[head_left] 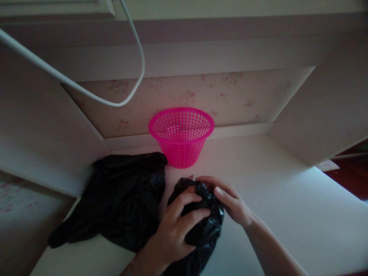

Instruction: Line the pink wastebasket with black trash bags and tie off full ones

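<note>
A bunched black plastic bag is between my hands, low in the middle of the head view. My left hand lies over its left side, with the fingers curled onto the crumpled plastic. At the bag's upper right, my right hand grips the gathered plastic between thumb and fingers. What the bag contains, if anything, is hidden. Just beyond stands an upright pink plastic basket with perforated sides. A second black plastic bag is spread loosely to the left, close to the basket's base.
All of this rests on a white surface with pale side panels. Floral wallpaper covers the wall behind the basket. From the upper left a white cable hangs in a loop. Something dark red shows past the right edge.
</note>
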{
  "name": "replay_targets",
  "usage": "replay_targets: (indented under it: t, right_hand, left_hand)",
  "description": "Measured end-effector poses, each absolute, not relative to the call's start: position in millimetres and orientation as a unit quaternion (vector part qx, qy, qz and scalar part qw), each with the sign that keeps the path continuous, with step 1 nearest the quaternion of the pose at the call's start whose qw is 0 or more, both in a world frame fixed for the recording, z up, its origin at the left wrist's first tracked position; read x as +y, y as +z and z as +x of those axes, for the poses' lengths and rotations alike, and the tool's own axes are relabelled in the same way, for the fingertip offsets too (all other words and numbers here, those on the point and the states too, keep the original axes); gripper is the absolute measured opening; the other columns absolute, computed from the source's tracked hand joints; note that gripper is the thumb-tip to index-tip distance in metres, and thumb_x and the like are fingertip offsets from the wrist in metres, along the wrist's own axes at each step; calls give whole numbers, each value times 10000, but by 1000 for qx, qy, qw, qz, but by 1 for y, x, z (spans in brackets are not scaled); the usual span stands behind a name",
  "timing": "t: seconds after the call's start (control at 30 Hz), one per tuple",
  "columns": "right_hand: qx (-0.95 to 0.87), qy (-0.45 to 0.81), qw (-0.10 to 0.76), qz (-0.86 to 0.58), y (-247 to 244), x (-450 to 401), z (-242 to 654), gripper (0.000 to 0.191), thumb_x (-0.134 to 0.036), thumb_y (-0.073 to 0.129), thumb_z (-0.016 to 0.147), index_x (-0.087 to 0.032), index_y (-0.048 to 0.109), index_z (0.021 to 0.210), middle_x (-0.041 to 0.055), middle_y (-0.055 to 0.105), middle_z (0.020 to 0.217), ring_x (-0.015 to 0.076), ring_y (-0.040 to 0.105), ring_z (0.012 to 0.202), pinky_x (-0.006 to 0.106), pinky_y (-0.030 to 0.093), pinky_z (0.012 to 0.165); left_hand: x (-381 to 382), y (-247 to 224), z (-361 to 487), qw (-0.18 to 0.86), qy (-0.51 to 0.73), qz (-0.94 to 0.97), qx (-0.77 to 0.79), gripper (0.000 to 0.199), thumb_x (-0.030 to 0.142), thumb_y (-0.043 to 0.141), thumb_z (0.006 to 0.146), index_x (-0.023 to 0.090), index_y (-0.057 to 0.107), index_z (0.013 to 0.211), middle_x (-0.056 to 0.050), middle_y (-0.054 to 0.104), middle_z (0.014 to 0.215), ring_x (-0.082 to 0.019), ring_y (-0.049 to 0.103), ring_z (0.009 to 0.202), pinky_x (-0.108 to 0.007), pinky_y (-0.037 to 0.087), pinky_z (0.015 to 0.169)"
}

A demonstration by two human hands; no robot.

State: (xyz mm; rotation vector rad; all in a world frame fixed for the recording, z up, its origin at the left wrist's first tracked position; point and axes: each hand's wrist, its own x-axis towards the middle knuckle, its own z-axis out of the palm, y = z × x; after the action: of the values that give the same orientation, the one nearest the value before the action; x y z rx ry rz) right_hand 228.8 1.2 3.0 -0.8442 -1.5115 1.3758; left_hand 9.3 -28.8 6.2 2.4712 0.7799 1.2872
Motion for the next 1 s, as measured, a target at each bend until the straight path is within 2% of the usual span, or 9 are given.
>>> replay_targets:
  t: [0.17,0.3,0.4,0.53,0.6,0.7,0.77,0.93,1.0]
  right_hand:
    - [-671,553,401,-288,26,7,222,276,-445,698,960,-184,778,928,32,722,854,168,667,805,281,535,750]
    - [-628,536,468,-315,24,10,219,218,-400,709,963,-198,765,904,25,686,864,144,624,819,258,500,761]
    - [-509,563,542,-360,14,12,216,246,-453,723,949,-217,728,879,2,648,833,121,578,762,235,472,702]
    - [-446,518,626,-375,11,19,220,274,-504,726,937,-240,680,881,-18,624,793,120,556,747,243,469,718]
    - [-533,492,565,-392,16,22,227,286,-529,710,939,-244,712,960,9,679,876,141,594,817,263,479,757]
    - [-673,486,372,-416,27,23,240,352,-550,650,965,-222,748,1046,49,715,929,172,617,825,297,479,726]
    - [-727,459,286,-424,33,22,245,341,-512,632,978,-200,765,1017,57,708,900,178,621,805,311,481,720]
    - [-793,409,205,-402,38,23,248,374,-410,634,971,-183,731,1252,96,703,1074,181,639,837,326,503,761]
    - [-804,418,180,-384,38,25,248,298,-367,621,977,-191,764,1170,76,721,1017,176,640,829,314,491,753]
  left_hand:
    - [-25,0,8,100,418,879,206,350,248,594,939,172,660,1274,-131,636,1230,-296,579,1346,-471,465,1198]
    - [-23,-3,9,71,444,867,216,313,310,541,1001,185,692,1244,-142,658,1230,-313,570,1354,-522,504,1149]
    - [-21,0,12,58,447,866,216,284,198,498,1023,161,703,1215,-121,717,1165,-239,649,1229,-428,570,1069]
    - [-21,5,16,46,429,878,209,316,239,436,1066,156,729,1150,-99,770,1096,-221,714,1089,-392,623,969]
    - [-21,7,18,23,419,880,221,315,186,433,1068,149,739,1129,-93,783,1081,-204,732,1056,-360,637,943]
    - [-21,8,21,11,430,873,229,235,138,520,1050,150,744,1119,-60,798,1031,-166,747,1026,-300,641,949]
    - [-21,8,21,21,439,871,218,195,146,562,1043,151,742,1118,-40,806,1014,-156,754,1027,-284,642,958]
    - [-20,9,23,19,441,878,186,178,119,565,1041,115,730,1106,-30,822,1006,-146,766,988,-266,650,950]
    - [-20,7,24,26,441,878,183,162,105,590,1024,105,722,1117,-35,821,1014,-143,764,991,-263,645,962]
